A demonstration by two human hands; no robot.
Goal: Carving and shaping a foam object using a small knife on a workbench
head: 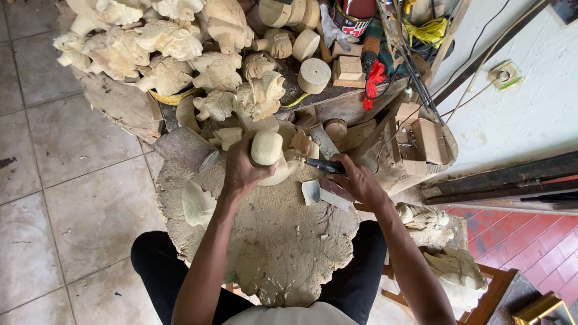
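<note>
My left hand [241, 171] clamped the pale, roughly shaped carving [269, 157]; my right hand [355, 179] gripped a dark-handled chisel [325, 165] against it, detail seemingly uncut.

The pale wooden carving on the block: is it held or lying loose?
Held: the left hand grips the pale wooden carving; the right hand holds a dark-handled tool.

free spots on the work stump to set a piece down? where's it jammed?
Bare room: the near half of the stump top, between the two forearms, only dust and chips. Small gap left of the left hand, bordered by the pale shaped piece and grey cylinder. Crowded: the far edge around the right hand, the held carving, and the carving pile beyond.
</note>
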